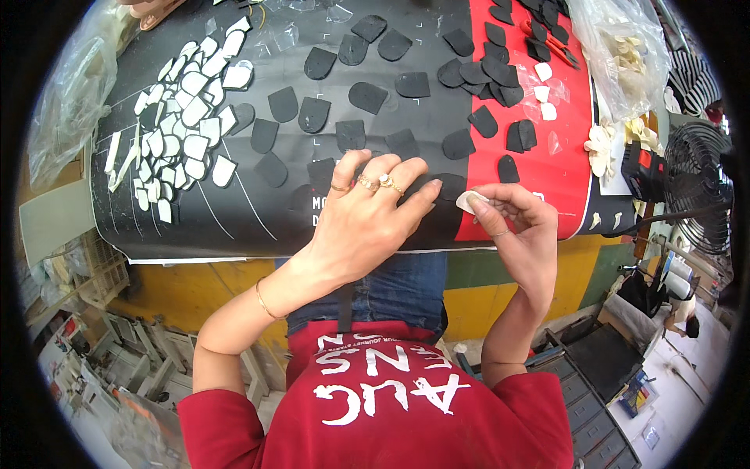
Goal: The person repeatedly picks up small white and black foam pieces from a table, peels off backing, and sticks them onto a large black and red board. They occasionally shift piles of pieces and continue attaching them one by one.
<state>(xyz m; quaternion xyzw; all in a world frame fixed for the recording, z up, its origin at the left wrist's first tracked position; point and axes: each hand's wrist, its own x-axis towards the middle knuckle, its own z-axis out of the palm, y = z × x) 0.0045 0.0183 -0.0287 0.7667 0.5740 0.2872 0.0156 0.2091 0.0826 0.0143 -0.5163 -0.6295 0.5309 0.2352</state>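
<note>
My right hand pinches a small white rounded piece between thumb and fingers, just above the red part of the work mat. My left hand lies palm down with its fingers spread over the black part, rings on several fingers. Beside its fingertips are flat black pads, each rounded at one end and straight at the other. More such pads are scattered over the middle of the mat. Whatever lies under the left palm is hidden.
A heap of white-faced pads covers the left side. At the right are overlapping black pads, red-handled pliers, white pieces, a clear plastic bag and a black fan. Another person appears at the far right.
</note>
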